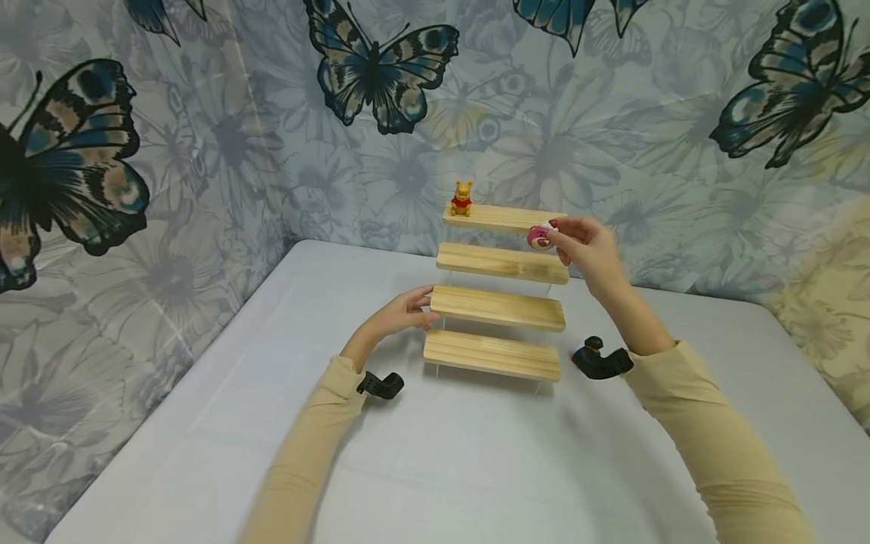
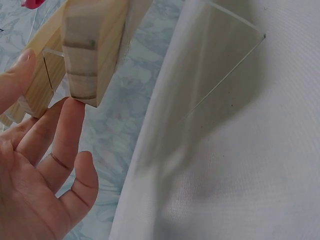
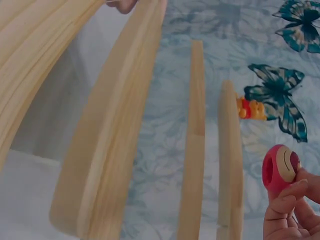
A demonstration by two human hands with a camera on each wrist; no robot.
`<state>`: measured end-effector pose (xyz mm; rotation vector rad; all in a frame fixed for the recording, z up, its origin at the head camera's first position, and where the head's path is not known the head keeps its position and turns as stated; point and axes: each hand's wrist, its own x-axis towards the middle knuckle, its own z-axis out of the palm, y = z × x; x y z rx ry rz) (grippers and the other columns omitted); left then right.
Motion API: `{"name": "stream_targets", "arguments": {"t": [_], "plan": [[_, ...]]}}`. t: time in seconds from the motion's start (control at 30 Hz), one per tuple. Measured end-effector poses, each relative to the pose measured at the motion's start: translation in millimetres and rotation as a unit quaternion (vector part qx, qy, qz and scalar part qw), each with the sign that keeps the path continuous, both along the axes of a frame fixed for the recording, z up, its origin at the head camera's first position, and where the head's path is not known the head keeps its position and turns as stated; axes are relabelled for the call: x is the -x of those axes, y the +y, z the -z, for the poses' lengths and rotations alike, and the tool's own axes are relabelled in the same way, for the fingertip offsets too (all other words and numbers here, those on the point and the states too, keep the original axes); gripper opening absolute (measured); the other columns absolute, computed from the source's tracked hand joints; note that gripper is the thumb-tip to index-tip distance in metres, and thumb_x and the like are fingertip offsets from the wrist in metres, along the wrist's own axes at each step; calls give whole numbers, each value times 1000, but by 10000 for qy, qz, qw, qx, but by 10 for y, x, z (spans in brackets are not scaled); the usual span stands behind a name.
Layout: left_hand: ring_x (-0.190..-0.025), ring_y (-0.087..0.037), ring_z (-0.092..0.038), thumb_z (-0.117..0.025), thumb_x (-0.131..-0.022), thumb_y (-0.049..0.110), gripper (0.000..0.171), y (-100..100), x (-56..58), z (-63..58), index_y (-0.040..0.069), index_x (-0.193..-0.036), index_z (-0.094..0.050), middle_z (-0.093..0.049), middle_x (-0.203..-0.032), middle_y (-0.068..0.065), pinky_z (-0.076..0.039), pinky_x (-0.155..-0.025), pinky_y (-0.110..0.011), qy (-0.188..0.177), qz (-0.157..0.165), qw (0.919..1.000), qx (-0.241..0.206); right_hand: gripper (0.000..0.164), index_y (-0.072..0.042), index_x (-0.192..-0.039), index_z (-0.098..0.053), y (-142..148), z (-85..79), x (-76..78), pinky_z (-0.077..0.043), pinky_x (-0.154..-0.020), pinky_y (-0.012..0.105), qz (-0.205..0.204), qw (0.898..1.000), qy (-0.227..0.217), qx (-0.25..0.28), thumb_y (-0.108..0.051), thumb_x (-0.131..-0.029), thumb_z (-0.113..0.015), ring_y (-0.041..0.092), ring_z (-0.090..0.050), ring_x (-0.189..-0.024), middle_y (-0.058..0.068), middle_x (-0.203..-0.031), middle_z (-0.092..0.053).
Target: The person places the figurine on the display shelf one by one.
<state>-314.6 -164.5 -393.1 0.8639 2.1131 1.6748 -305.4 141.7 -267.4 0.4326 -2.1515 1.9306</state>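
A stepped display shelf with wooden boards (image 1: 498, 307) on clear supports stands on the white table. My left hand (image 1: 401, 311) holds the left end of its second board from the bottom, thumb and fingers at the board's end (image 2: 42, 92). At the right end of the top board (image 1: 499, 217), my right hand (image 1: 590, 245) pinches a small pink bear figurine (image 1: 539, 239) between thumb and fingers. Its cream muzzle shows in the right wrist view, while the fingertips hide part of the figurine (image 3: 281, 167). A yellow bear figurine in a red shirt (image 1: 461, 199) sits on the top board's left end.
The white tabletop (image 1: 469, 453) spreads around the shelf. Butterfly-patterned cloth (image 1: 408, 166) hangs behind and at the left. A black wrist mount (image 1: 384, 385) sticks out from the left sleeve, another (image 1: 602, 364) from the right sleeve.
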Motion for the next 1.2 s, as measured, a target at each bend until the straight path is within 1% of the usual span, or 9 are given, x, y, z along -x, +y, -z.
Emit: {"name": "stream_targets", "arguments": {"t": [0.13, 0.23, 0.43, 0.63, 0.73, 0.87, 1.07, 1.17, 1.2], "plan": [[-79, -23, -58, -56, -90, 20, 69, -2, -20, -2, 2, -142, -16, -37, -134, -20, -41, -74, -50, 61, -48, 10000, 43, 19, 2, -100, -58, -90, -9, 70, -37, -46, 18, 81, 9998, 99, -152, -10, -85, -62, 9, -44, -53, 0, -74, -58], [-80, -22, -58, -57, -90, 23, 71, 4, -21, -1, 0, -142, -15, -36, -135, -20, -40, -73, -52, 81, -49, 9998, 149, 18, 3, -100, -57, -145, -14, 116, -37, -46, 18, 104, 9993, 233, -286, -9, -86, -60, 8, -44, -51, 0, -73, -57], [-80, -21, -58, -52, -91, 11, 66, 3, -28, -15, -2, -142, -12, -32, -137, -23, -40, -75, -52, 48, 5, 9997, 233, 17, 4, -100, -55, -238, -30, 177, -37, -46, 19, 193, 9982, 310, -466, -8, -87, -58, 9, -43, -50, 0, -71, -56], [-77, -22, -58, -50, -90, 3, 63, -1, -9, -13, -3, -141, -14, -38, -133, -23, -40, -75, -54, 146, -76, 9998, 142, 17, 5, -99, -54, -320, -75, 268, -36, -44, 17, 272, 9988, 222, -350, -6, -87, -58, 7, -43, -48, 0, -71, -56], [-77, -24, -58, -50, -90, 2, 63, 3, -2, -6, -4, -141, -14, -37, -133, -25, -40, -75, -55, 162, -51, 9998, 117, 16, 5, -99, -54, -354, -85, 316, -36, -43, 16, 338, 9986, 195, -346, -5, -86, -58, 6, -43, -46, 1, -74, -57], [-78, -23, -58, -51, -90, 3, 64, 11, -4, -15, -5, -141, -13, -36, -133, -24, -41, -76, -53, 145, -32, 9998, 124, 20, 5, -102, -53, -408, -84, 383, -37, -42, 16, 412, 9982, 101, -415, -7, -87, -59, 6, -43, -45, 3, -81, -56], [-78, -22, -58, -54, -90, 9, 65, -8, -20, -39, -3, -141, -16, -38, -132, -23, -41, -77, -53, 157, -34, 9999, 46, 26, 4, -109, -50, -518, -54, 489, -38, -43, 17, 268, 9981, -241, -507, -11, -89, -56, 6, -43, -46, 8, -87, -52], [-78, -22, -58, -56, -90, 13, 67, -12, -7, -23, -4, -141, -15, -37, -133, -24, -41, -78, -53, 125, 6, 9999, 1, 28, 6, -111, -48, -553, -32, 528, -39, -42, 17, 297, 9981, -248, -469, -12, -90, -55, 6, -44, -45, 11, -94, -51], [-78, -22, -58, -57, -89, 18, 70, -9, -5, -17, -3, -141, -15, -36, -133, -24, -41, -78, -53, 102, 14, 9999, -1, 28, 6, -111, -48, -560, -26, 534, -39, -42, 17, 314, 9982, -197, -461, -12, -90, -54, 6, -45, -45, 12, -97, -50]]}}
